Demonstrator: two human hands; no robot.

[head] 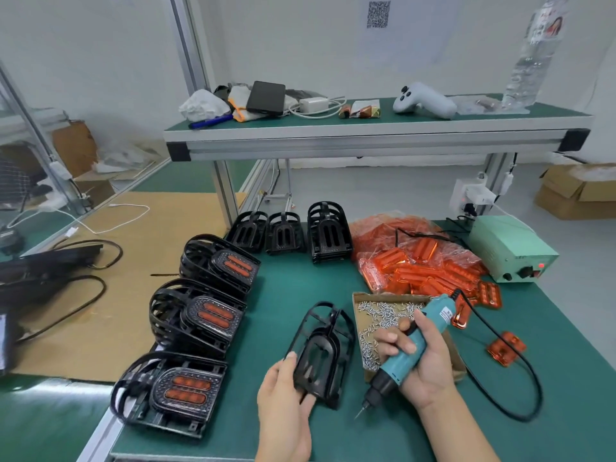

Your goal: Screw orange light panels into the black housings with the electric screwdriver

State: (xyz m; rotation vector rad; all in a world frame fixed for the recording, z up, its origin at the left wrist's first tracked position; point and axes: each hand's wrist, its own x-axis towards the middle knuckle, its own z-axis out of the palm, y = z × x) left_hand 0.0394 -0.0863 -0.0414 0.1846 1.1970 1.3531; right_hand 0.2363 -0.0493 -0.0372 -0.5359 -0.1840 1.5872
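Nearest the camera, the left hand (283,401) grips the near end of an empty black housing (321,353), thumb along its left rim and fingers curled beneath, holding it tilted up off the green surface (550,411). The housing's long axis runs from the hand away and slightly right, its arched end farthest from the person; its two slots show no orange, so no panel is in it yet.

Just right of it, the right hand (420,358) is wrapped round the teal electric screwdriver (413,348), index finger on the barrel. The tool lies on a diagonal, cord end up and right, bit (359,413) pointing down and left, hovering just off the surface beside the housing's near right corner.

The coming move probably turns on the loose orange light panel (506,348), which lies to the right of the right hand, beyond the cord (500,378), well apart from the housing. The right hand is nearer but occupied; the left would have to let go and cross over.

Behind the right hand sits the cardboard tray of screws (386,315), and beyond it the bag of orange panels (416,261). Left of the held housing, three finished stacks (200,315) with orange showing; at the back, empty housings (290,231).
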